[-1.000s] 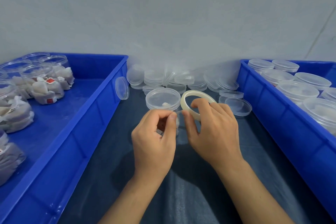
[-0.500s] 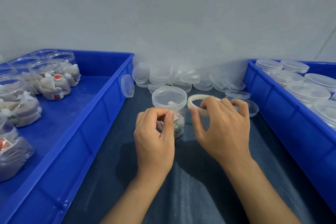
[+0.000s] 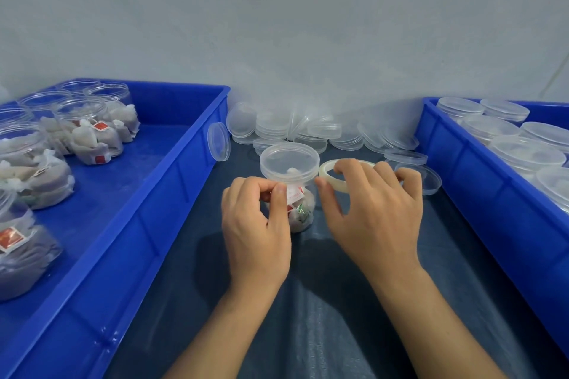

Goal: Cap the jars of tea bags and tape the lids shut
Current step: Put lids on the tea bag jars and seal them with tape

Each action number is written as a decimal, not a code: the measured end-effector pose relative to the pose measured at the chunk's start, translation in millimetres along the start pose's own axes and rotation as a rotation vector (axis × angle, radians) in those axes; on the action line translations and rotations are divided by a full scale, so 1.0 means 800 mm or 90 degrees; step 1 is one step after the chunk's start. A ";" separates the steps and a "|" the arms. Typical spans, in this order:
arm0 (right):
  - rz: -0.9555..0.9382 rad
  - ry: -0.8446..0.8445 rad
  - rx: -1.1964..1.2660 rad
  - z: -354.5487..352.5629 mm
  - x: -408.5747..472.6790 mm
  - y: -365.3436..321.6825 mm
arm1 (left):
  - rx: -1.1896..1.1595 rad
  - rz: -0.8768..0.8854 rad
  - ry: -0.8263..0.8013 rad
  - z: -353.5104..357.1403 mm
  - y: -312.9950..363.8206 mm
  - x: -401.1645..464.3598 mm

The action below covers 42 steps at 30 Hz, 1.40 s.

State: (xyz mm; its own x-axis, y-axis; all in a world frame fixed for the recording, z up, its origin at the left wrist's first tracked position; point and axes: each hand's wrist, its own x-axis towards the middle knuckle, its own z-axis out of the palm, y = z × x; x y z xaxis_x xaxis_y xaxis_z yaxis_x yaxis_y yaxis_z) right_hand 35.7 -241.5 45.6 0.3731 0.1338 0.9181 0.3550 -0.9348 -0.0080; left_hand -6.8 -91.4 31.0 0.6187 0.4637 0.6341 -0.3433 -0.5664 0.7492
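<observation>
A person's left hand (image 3: 255, 224) curled against the near side of a capped jar (image 3: 292, 188) of tea bags, thumb and forefinger pinched together just under the lid (image 3: 289, 161); whether tape ran between them could not be told. The right hand (image 3: 374, 212) gripped a tape roll (image 3: 331, 175) just right of the jar, fingers hooked over its ring and thumb beneath. The jar stood upright on a dark cloth (image 3: 323, 317) between two blue crates. Loose lids (image 3: 295, 129) lay heaped behind it against the wall. The left crate (image 3: 147, 224) held open jars (image 3: 89, 129) of tea bags; the right crate (image 3: 480, 194) held capped jars (image 3: 523, 154).
</observation>
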 end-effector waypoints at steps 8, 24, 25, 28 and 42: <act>-0.018 0.007 -0.019 -0.001 0.002 -0.002 | 0.000 -0.006 -0.009 0.003 -0.008 0.002; -0.078 0.002 -0.030 -0.003 0.010 -0.006 | -0.177 -0.058 -0.072 -0.002 -0.017 0.023; -0.079 0.001 -0.030 -0.003 0.011 -0.006 | -0.177 -0.056 -0.070 -0.002 -0.017 0.024; -0.083 0.001 -0.034 -0.004 0.012 -0.008 | -0.168 -0.046 -0.069 -0.001 -0.019 0.025; -0.072 0.010 -0.025 -0.004 0.015 -0.011 | -0.347 -0.220 -0.237 0.005 -0.044 0.036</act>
State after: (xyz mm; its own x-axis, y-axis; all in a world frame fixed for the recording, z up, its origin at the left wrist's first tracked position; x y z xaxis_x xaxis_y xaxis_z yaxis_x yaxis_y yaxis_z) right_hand 34.1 -232.9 57.8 0.3193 0.2336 0.9184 0.3597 -0.9265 0.1106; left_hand 26.0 -60.7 22.6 0.9201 0.2382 0.3108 -0.3276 0.0336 0.9442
